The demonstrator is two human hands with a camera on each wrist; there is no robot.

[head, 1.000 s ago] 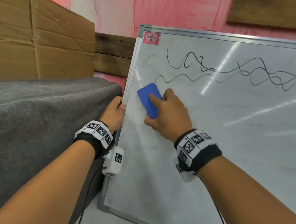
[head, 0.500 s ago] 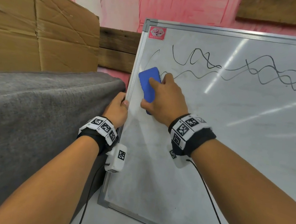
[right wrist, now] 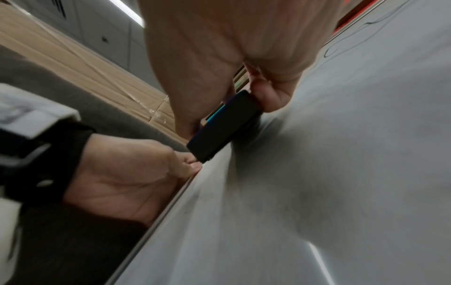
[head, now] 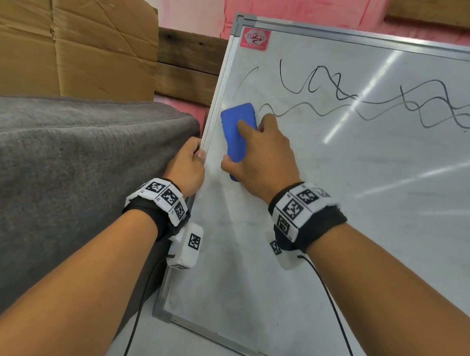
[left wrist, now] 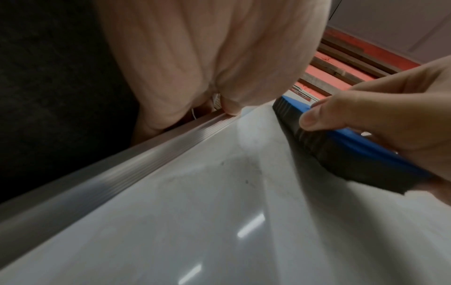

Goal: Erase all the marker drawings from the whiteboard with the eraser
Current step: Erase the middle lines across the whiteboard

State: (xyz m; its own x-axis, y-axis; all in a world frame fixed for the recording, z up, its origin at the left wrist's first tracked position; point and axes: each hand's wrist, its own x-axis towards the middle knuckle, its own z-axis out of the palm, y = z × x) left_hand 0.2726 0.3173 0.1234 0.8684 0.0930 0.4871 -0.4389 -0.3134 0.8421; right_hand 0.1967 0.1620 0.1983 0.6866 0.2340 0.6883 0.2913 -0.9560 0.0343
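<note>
While the whiteboard point(head: 339, 218) leaned tilted against a grey upholstered piece of furniture point(head: 54, 173), the right hand point(head: 262, 157) gripped the blue eraser point(head: 234, 128) and held its dark felt face flat on the board near the upper left corner, just inside the metal frame. The thumb lay along the eraser's left edge, the index finger stretched over its blue back, and the other fingers curled round its right side; in the right wrist view the eraser point(right wrist: 224, 125) showed as a dark slab pinched between thumb and fingers, touching the board. The left hand point(head: 189, 164) was closed on the board's left frame edge, thumb on the front of the rail and fingers wrapped out of sight behind it, just beside and slightly below the eraser, the two hands near each other but apart. In the left wrist view the eraser point(left wrist: 341, 146) sat to the right of the left thumb. Black marker scribbles point(head: 381, 100) ran across the upper board to the right of the eraser, with one thin curved stroke directly above it and a red label point(head: 255, 38) in the corner. Cardboard boxes point(head: 63, 29) stood behind the furniture.
</note>
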